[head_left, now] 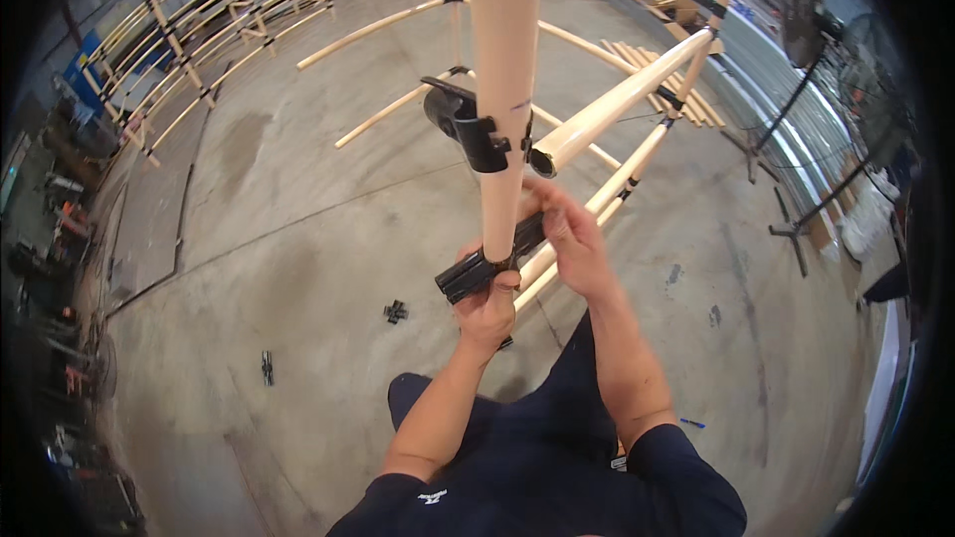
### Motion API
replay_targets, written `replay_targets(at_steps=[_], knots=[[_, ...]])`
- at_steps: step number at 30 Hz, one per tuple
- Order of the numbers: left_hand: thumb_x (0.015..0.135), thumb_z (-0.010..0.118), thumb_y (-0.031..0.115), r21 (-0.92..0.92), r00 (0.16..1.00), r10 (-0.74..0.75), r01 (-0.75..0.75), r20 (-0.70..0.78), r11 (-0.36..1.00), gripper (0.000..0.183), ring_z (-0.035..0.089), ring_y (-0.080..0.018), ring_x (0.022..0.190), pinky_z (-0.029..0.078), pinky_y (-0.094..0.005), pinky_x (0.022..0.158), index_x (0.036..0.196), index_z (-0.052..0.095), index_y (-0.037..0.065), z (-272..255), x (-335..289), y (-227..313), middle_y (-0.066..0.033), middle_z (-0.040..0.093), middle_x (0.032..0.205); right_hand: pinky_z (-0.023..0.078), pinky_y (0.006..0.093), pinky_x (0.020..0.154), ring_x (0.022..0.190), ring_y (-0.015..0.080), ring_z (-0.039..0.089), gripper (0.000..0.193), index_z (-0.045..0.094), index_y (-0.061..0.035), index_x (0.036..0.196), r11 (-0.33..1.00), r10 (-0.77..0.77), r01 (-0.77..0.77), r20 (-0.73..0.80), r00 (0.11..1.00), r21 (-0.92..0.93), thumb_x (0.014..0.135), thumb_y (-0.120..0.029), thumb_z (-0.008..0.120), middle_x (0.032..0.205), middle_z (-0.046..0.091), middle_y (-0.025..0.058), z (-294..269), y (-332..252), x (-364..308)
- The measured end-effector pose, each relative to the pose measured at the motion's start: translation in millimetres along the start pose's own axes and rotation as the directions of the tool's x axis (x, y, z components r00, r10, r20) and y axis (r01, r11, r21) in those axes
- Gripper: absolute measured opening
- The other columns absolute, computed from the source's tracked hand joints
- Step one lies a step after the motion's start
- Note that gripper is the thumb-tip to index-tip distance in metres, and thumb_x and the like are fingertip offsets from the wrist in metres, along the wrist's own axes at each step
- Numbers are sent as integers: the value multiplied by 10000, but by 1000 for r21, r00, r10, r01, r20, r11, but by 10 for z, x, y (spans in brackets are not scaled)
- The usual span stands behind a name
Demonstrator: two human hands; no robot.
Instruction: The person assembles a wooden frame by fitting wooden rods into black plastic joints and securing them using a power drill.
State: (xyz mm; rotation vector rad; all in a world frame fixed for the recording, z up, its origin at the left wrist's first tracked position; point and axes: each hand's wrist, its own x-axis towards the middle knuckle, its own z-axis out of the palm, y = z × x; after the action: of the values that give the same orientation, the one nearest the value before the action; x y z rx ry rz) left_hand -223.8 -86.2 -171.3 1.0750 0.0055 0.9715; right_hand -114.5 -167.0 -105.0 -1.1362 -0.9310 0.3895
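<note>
Head view: a black joint [460, 281] sits at the lower end of an upright pole [507, 70], between both hands. Its long axis runs crosswise to the pole, from lower left to upper right. The left hand [485, 316] is curled around its near end, thumb beside the pole. The right hand [577, 244], half curled, meets its far end; whether it grips cannot be told. The pole is smooth, cream and round. Higher up, a curved, glossy black bracket [483, 147] rests against it, beside a slanting tube [627, 99] with a dark, hollow end.
</note>
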Motion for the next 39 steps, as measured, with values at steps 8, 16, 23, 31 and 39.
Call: replay_targets(at_steps=[8,16,23,31,39], knots=[[891,778,315,92,993,111,-108,-29,990,539,651,-170,873,535,-325,796,1248,553,-21,9,42,-9,-97,672,1023,553,385,801,871,224,684,416,535,9,1204,834,-143,108,23,989,542,1078,-376,441,1003,689,131,18,-381,448],[879,790,310,79,1000,23,-23,-9,997,555,647,-189,855,532,-344,743,1270,550,-2,34,170,189,-105,675,973,605,399,735,812,279,730,393,536,12,1185,869,-43,58,-43,998,491,1078,-354,439,995,695,160,20,-468,504],[854,791,389,4,990,137,-137,-36,991,598,610,-155,767,477,-275,608,1261,533,34,151,181,82,-104,671,986,597,401,769,855,259,716,405,528,10,1227,902,-70,91,-64,995,423,1066,-358,478,1011,687,142,-30,-406,504],[886,772,343,85,992,122,-120,-21,989,494,662,-204,870,539,-330,734,1200,580,14,133,170,145,-100,673,1025,567,378,852,940,224,696,437,536,-1,1230,960,-77,82,-31,997,266,1068,-399,460,1074,661,104,-25,-285,433],[965,705,243,150,983,175,-164,-63,975,337,602,-115,977,499,-288,859,1188,607,10,11,111,17,-36,642,1073,422,385,964,1073,327,556,447,658,-43,1148,673,-206,435,414,887,-598,771,-229,809,1144,623,159,25,-566,303]])
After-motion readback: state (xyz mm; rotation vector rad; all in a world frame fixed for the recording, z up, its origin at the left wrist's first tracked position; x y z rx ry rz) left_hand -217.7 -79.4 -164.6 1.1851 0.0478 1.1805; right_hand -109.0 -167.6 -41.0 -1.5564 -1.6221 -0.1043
